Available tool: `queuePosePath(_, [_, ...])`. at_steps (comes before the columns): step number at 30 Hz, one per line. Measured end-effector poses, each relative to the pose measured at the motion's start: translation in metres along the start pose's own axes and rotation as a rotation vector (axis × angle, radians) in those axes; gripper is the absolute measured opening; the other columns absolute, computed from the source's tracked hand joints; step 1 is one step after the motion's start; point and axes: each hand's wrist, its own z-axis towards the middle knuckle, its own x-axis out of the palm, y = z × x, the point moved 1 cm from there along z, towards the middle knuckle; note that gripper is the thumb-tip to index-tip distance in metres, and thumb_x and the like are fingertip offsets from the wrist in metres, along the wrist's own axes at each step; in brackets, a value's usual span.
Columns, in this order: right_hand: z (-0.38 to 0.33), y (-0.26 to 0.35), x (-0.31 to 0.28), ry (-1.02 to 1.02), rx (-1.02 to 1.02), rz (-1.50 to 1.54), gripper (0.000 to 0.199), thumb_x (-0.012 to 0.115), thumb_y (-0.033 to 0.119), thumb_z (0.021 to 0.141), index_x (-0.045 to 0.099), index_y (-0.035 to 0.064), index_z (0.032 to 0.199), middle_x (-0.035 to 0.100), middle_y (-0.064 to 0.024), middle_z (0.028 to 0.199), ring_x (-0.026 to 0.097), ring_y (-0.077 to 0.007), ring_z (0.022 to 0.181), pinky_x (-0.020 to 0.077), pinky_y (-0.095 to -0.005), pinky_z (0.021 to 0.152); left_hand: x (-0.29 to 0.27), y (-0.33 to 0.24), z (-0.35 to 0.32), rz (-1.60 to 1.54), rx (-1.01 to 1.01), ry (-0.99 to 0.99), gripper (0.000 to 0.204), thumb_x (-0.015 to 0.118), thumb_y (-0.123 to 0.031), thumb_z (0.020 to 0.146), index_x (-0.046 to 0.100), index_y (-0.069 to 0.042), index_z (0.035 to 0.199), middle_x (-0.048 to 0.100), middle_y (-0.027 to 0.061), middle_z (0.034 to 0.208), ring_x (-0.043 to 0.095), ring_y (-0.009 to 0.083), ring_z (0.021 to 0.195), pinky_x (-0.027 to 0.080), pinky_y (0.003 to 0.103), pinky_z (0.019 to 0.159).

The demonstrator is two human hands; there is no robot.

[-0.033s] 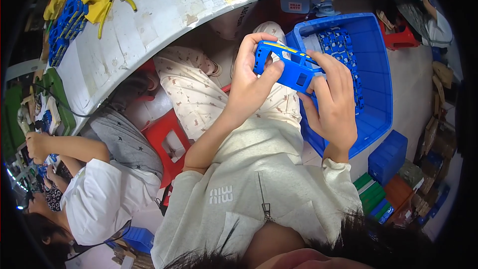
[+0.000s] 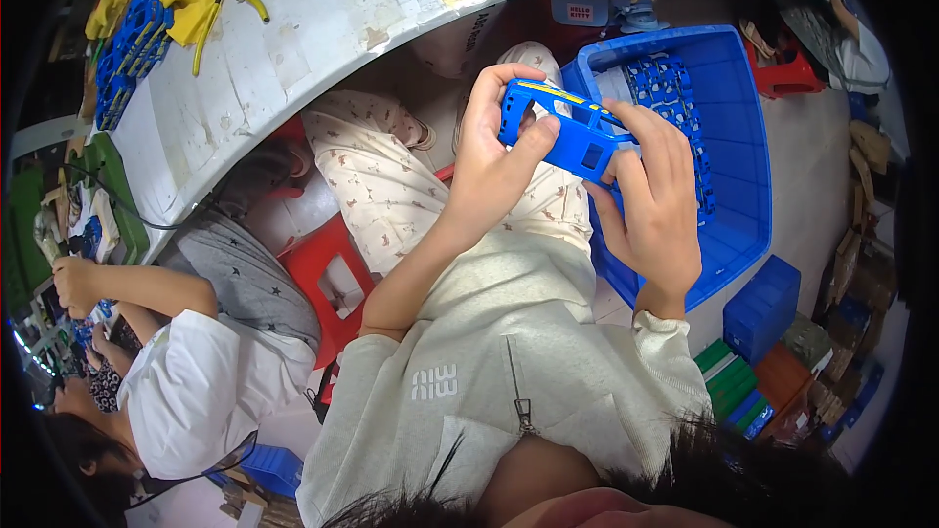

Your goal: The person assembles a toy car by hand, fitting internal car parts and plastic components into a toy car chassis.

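Firmly held: a blue frame between two hands

Both hands grip one blue plastic frame (image 2: pixel 572 132), a flat rectangular moulding with cut-out windows and a yellow strip along its top edge. The left hand (image 2: pixel 494 161) pinches its near end, thumb on its face; the right hand (image 2: pixel 650 200) wraps the other end, seemingly steadying it. Just beyond the right hand, a smooth blue crate (image 2: pixel 743 137) holds similar pieces.

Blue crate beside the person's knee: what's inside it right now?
Inside the blue crate, a row of blue plastic frames runs along its length, with bare floor beside it. The right hand and the held blue frame cover the near-left corner, so that part is unseen.
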Motion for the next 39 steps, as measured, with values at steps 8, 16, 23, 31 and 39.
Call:
queuePosePath(8, [0.001, 0.002, 0.001, -0.019, 0.021, 0.016, 0.027, 0.066, 0.002, 0.056, 0.042, 0.0042, 0.069, 0.049, -0.0161, 0.114, 0.045, -0.0348, 0.104, 0.0358, -0.0425, 0.086, -0.002, 0.001, -0.001, -0.012, 0.03, 0.027, 0.034, 0.051, -0.005, 0.073, 0.04, -0.003, 0.105, 0.044, 0.0037, 0.091, 0.041, 0.0067, 0.079, 0.036, 0.021, 0.072])
queuePosePath(16, [0.001, 0.002, 0.002, -0.019, 0.025, 0.019, 0.027, 0.065, 0.001, 0.056, 0.042, 0.0041, 0.068, 0.049, -0.016, 0.114, 0.046, -0.0346, 0.103, 0.036, -0.0424, 0.085, -0.004, 0.001, 0.0, -0.012, 0.0, 0.024, 0.033, 0.05, -0.005, 0.073, 0.04, -0.003, 0.105, 0.045, 0.0046, 0.093, 0.043, 0.0074, 0.083, 0.037, 0.022, 0.075])
queuePosePath(23, [0.0, 0.002, 0.004, -0.03, 0.014, -0.001, 0.027, 0.065, 0.002, 0.055, 0.042, 0.0041, 0.068, 0.049, -0.0159, 0.114, 0.046, -0.0344, 0.103, 0.0361, -0.0422, 0.085, -0.002, -0.001, -0.001, -0.014, -0.008, 0.016, 0.035, 0.047, -0.005, 0.072, 0.04, -0.002, 0.106, 0.045, 0.0057, 0.094, 0.043, 0.0086, 0.086, 0.036, 0.023, 0.077])
queuePosePath(31, [0.0, 0.0, -0.001, -0.013, -0.006, 0.021, 0.029, 0.067, 0.006, 0.058, 0.048, 0.0015, 0.08, 0.046, -0.0154, 0.115, 0.045, -0.0315, 0.105, 0.0352, -0.042, 0.086, -0.008, 0.001, 0.0, -0.058, 0.196, -0.051, 0.043, 0.042, -0.017, 0.076, 0.038, 0.004, 0.113, 0.045, 0.0117, 0.106, 0.044, 0.0166, 0.1, 0.031, 0.027, 0.089])
queuePosePath(39, [-0.002, -0.001, -0.002, -0.112, 0.009, 0.098, 0.029, 0.068, 0.005, 0.055, 0.04, 0.0063, 0.065, 0.05, -0.0161, 0.115, 0.046, -0.034, 0.105, 0.036, -0.0414, 0.086, -0.021, -0.001, -0.007, -0.009, 0.504, -0.219, 0.013, 0.042, -0.005, 0.079, 0.038, -0.003, 0.091, 0.044, 0.0081, 0.082, 0.041, 0.0146, 0.076, 0.034, 0.027, 0.069])
